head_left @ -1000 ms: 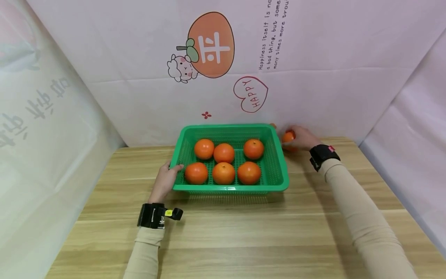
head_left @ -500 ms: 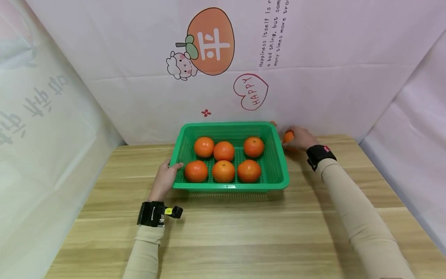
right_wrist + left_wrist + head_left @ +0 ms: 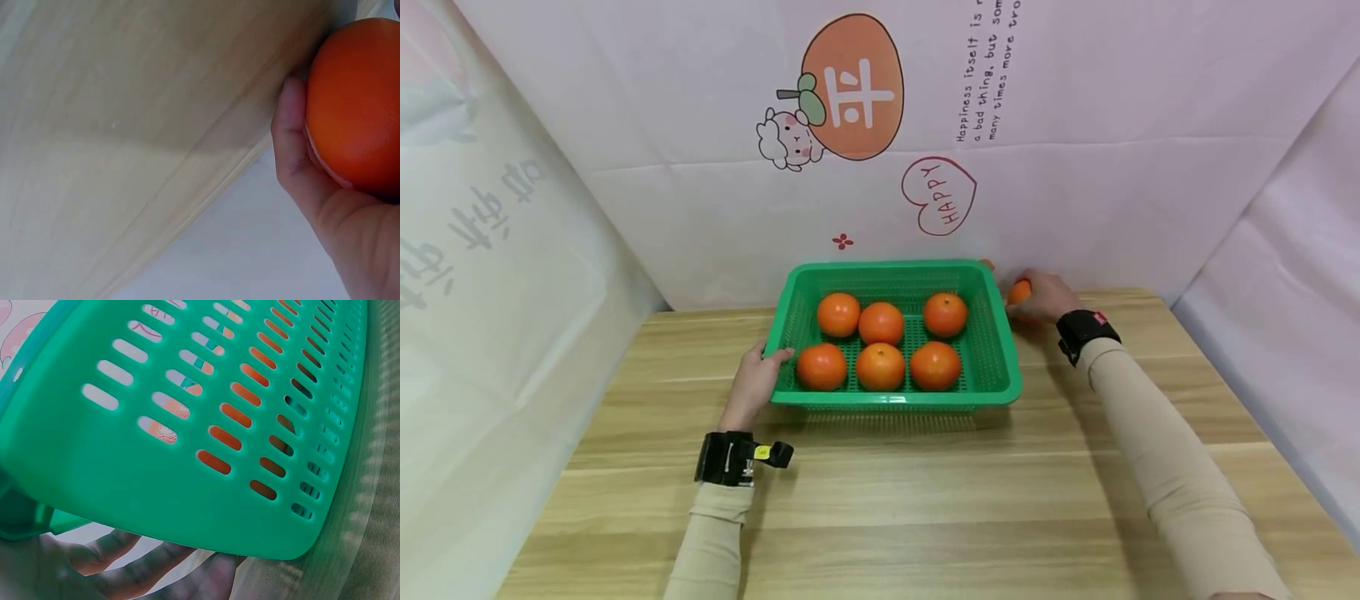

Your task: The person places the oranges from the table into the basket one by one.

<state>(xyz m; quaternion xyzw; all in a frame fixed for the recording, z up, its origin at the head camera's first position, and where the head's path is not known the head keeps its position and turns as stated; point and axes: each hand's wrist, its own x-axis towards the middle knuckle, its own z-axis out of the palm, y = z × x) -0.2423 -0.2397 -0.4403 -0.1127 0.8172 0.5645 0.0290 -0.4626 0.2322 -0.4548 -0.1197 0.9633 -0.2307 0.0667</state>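
Note:
A green plastic basket (image 3: 891,398) with perforated walls stands on the wooden table, and several oranges (image 3: 881,367) lie inside it. At its left end, my left hand (image 3: 751,385) grips the rim, thumb over the edge. The left wrist view shows the fingers (image 3: 140,569) outside the slotted wall (image 3: 125,481). Just beyond the basket's right end, my right hand (image 3: 1047,297) holds another orange (image 3: 1019,292). Seen from the right wrist, that smooth orange (image 3: 359,106) sits in the curled hand (image 3: 337,206), close to the tabletop; its far side is out of frame.
A white printed cloth (image 3: 700,225) hangs behind the table's back edge, with more cloth at both sides. A small orange patch (image 3: 987,264) shows behind the basket's back right corner, mostly hidden. Bare wooden table (image 3: 917,508) lies in front of the basket.
The whole view has shifted slightly. My right forearm has moved a little to the left, while the right hand stays around the orange. The left hand and basket keep their places.

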